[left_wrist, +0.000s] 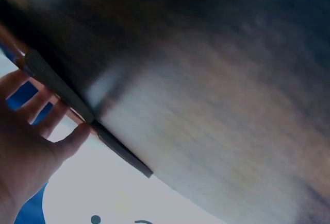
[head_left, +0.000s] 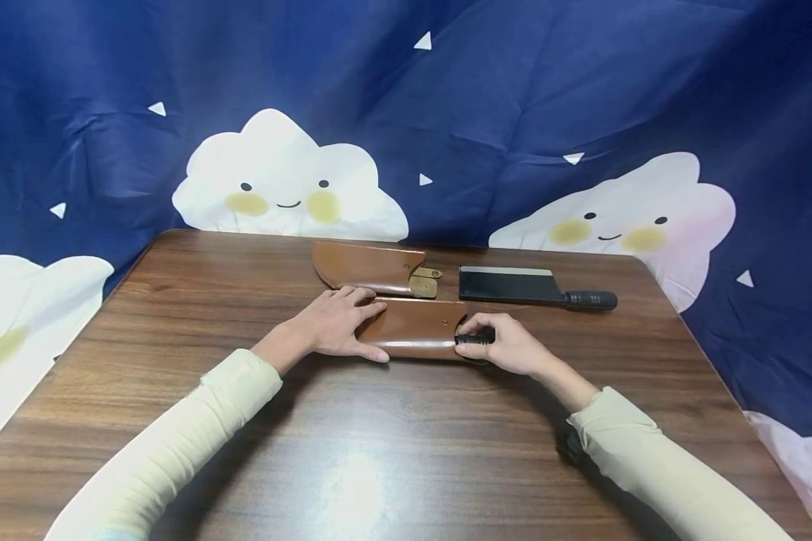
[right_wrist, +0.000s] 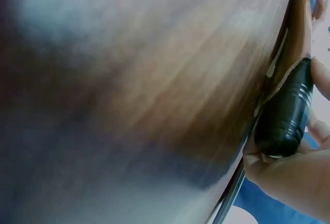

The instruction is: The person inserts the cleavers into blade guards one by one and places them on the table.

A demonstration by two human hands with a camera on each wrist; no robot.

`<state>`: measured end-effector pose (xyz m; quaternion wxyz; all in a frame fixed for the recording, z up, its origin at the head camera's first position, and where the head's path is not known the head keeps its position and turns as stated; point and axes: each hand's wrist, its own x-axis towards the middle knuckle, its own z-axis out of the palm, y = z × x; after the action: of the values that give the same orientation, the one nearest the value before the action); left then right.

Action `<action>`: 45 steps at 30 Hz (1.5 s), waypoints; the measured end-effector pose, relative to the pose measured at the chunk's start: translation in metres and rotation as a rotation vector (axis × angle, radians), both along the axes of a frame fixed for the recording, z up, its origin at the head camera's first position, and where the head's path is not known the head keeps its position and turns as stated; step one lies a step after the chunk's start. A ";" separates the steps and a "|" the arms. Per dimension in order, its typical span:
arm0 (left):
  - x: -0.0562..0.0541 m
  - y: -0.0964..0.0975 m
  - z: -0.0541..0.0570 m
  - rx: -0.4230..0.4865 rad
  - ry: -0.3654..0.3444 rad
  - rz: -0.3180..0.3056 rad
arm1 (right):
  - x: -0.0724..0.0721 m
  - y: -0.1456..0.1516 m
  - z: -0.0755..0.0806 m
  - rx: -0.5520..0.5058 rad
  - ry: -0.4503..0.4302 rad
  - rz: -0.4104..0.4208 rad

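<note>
A glossy brown leather sheath (head_left: 413,327) lies flat on the table, with the black ridged handle (right_wrist: 284,113) of a knife sticking out of its right end. Any blade is hidden inside the leather. My right hand (head_left: 510,346) pinches that handle between thumb and fingers. At the sheath's left end, my left hand (head_left: 334,323) rests with fingers spread, the thumb by the near edge and the fingertips on the leather. In the left wrist view, the left fingers (left_wrist: 56,113) stretch out straight against a thin edge.
Behind lies a second brown sheath (head_left: 365,268) with its tan strap (head_left: 425,287) unfastened. To its right is a black cleaver (head_left: 507,284), handle pointing right. The wooden table (head_left: 243,466) ends at a blue cloud-print curtain (head_left: 460,98).
</note>
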<state>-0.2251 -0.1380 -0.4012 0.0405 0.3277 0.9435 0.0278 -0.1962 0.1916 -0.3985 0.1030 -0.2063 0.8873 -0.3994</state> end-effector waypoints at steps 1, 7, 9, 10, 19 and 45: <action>0.000 0.000 0.000 0.003 -0.001 -0.001 | 0.000 0.001 0.000 -0.002 0.000 0.001; -0.006 -0.004 0.004 0.052 0.020 -0.001 | -0.007 0.014 0.002 -0.024 0.035 -0.014; -0.009 -0.006 0.005 0.073 0.048 -0.003 | -0.011 0.021 0.003 -0.027 0.036 0.004; -0.011 -0.007 0.005 0.084 0.059 -0.004 | -0.013 0.025 0.004 -0.033 0.025 0.017; -0.030 -0.010 0.002 0.186 0.140 -0.018 | -0.028 0.062 0.007 0.057 0.122 0.021; -0.097 -0.007 -0.009 0.222 0.125 0.069 | -0.054 0.129 0.030 0.073 0.147 -0.223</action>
<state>-0.3221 -0.1455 -0.4099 -0.0561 0.2987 0.9460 0.1127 -0.2499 0.3208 -0.3687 0.0001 -0.1314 0.9238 -0.3596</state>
